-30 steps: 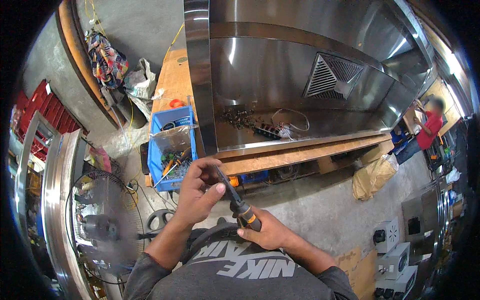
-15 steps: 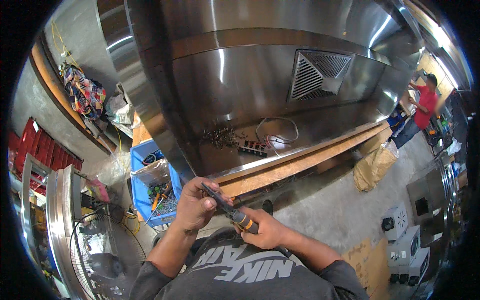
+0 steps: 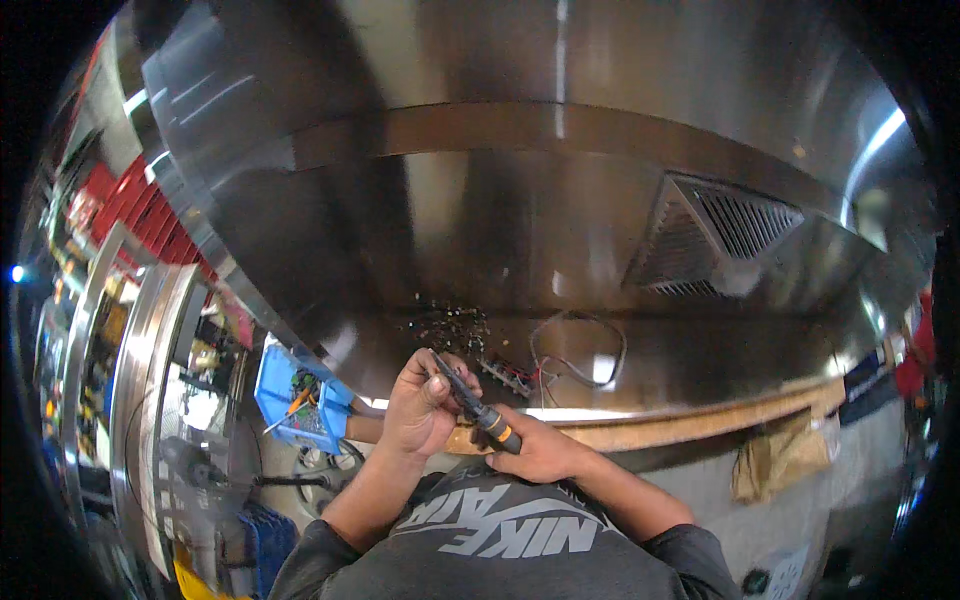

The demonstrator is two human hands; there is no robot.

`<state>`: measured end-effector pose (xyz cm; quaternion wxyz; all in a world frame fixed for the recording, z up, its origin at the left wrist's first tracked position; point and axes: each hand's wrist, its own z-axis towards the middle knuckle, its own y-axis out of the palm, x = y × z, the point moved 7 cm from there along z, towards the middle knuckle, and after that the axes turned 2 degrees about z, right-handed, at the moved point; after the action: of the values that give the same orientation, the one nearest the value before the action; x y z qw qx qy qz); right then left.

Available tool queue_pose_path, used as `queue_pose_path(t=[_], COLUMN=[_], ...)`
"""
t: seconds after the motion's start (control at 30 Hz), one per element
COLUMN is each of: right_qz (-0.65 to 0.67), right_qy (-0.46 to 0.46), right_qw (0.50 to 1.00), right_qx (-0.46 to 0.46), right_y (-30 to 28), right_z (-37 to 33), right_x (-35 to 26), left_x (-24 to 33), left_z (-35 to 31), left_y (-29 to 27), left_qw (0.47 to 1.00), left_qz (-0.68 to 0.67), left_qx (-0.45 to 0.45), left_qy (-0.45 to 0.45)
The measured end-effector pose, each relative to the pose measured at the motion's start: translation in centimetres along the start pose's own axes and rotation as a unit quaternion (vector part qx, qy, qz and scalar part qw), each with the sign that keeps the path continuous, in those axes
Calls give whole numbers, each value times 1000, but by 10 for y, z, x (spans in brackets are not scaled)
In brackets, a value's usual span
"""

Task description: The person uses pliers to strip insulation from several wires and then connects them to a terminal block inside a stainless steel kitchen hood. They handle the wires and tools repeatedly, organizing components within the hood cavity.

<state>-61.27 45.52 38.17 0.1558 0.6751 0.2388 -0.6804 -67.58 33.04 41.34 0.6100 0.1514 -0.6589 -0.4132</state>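
A dark, tapered hand tool with an orange band on its black handle slants between my hands; its exact kind does not show. Round the handle end, my right hand is closed. My left hand is pinched at the tool's narrow end, thumb and fingertips together; any small piece there is hidden. Just beyond my hands, a heap of small dark metal parts lies in the large stainless steel housing. Beside the heap are a strip of dark components and a looped grey cable.
A slatted metal vent is set in the housing at the right. Wooden boards run under its near edge. At the left stand a blue bin of tools and hardware and a fan. A brown paper sack sits on the floor.
My view has shifted leftward and closer over the housing, so the heap appears nearer my hands. Both hands keep their grip on the tool, with little change in pose.
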Motion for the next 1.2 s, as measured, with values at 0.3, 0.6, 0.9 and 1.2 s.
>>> queue_pose_path(t=[0.3,0.6,0.9,1.2], right_qz=[-56,-104,-32,-22], right_qy=[98,1,-40,-48], right_qw=[980,957,967,975], right_qx=[-162,-269,-248,-215], right_y=[-64,-79,-71,-67], right_z=[1,16,14,19], right_x=[22,0,-4,-20], left_x=[66,63,46,35], left_z=[-2,-4,-14,-9], left_y=[-2,15,20,31], left_qw=[892,797,761,766], left_qz=[418,571,600,596], left_qx=[132,90,72,55], left_qy=[109,175,236,237])
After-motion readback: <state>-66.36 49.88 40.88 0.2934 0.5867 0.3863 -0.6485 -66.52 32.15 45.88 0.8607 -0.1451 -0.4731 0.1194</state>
